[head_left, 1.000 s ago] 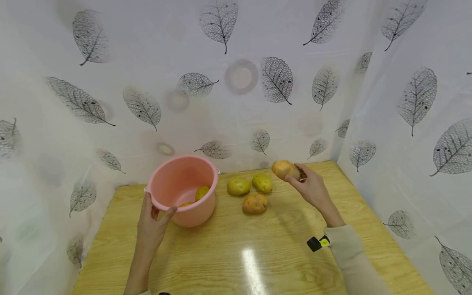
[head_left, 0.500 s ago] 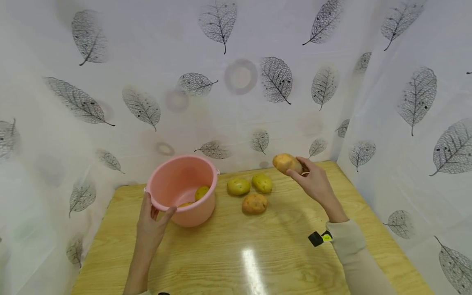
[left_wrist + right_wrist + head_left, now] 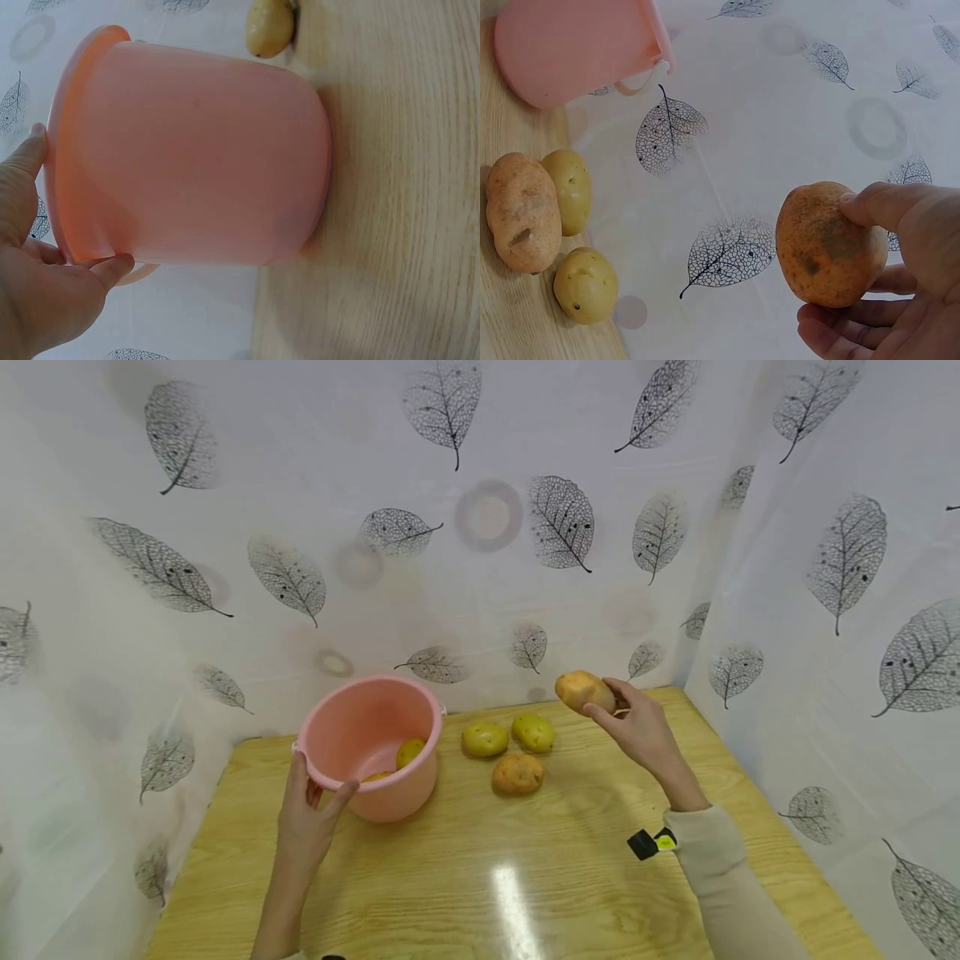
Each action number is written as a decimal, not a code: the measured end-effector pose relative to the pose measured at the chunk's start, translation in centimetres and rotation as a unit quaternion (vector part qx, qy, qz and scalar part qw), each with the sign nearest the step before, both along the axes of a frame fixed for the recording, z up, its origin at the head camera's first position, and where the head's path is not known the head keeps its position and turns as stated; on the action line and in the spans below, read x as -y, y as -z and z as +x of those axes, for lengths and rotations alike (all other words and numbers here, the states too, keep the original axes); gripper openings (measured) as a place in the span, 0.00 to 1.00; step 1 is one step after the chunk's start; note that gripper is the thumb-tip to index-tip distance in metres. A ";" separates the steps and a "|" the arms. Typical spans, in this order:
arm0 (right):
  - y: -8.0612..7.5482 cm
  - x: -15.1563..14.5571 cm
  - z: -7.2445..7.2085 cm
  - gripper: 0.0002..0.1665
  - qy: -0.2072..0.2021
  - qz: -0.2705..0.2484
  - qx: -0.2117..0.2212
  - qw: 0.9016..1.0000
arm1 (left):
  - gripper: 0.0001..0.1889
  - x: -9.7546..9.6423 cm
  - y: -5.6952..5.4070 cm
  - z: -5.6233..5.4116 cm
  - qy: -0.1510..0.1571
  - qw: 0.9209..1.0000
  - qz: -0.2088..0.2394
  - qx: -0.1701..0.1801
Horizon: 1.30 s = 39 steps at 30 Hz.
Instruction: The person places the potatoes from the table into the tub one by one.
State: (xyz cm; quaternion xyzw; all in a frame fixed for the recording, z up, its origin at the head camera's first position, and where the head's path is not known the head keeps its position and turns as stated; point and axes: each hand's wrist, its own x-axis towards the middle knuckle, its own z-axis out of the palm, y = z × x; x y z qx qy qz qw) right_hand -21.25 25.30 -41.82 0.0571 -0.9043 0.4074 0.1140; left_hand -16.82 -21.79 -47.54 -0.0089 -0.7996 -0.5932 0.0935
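Observation:
A pink bucket (image 3: pixel 390 797) stands upright at the table's back left, with two potatoes partly visible inside, one of them a yellowish potato (image 3: pixel 410 752). My left hand (image 3: pixel 306 827) grips its rim at the near left, thumb and fingers on either side, as the left wrist view also shows. Above the table at the right, my right hand (image 3: pixel 637 731) holds a brown potato (image 3: pixel 583 691) between thumb and fingers. Dark patches mark this potato's skin in the right wrist view. Between bucket and right hand lie two greenish-yellow potatoes (image 3: pixel 484 739) and a brown, lumpy potato (image 3: pixel 517 775).
The wooden table (image 3: pixel 442 885) is bounded behind and at the sides by a white sheet (image 3: pixel 480 602) printed with grey leaves. A white handle fitting (image 3: pixel 656 73) sits at the bucket's rim. Light glares off the table's front middle.
My right hand has lifted the brown potato slightly up and to the right, then almost stopped. The left hand, the bucket and the potatoes on the table have stayed put.

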 end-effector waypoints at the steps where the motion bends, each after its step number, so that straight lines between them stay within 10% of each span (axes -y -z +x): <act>1: 0.0 0.0 0.0 0.40 0.000 0.000 0.000 1.000 | 0.53 0.0 0.0 0.0 0.000 1.000 0.000 -0.001; 39: -0.8 10.1 -2.3 0.37 -0.092 -0.019 -0.012 0.995 | 0.53 -0.1 0.1 0.0 -0.009 1.000 -0.013 -0.006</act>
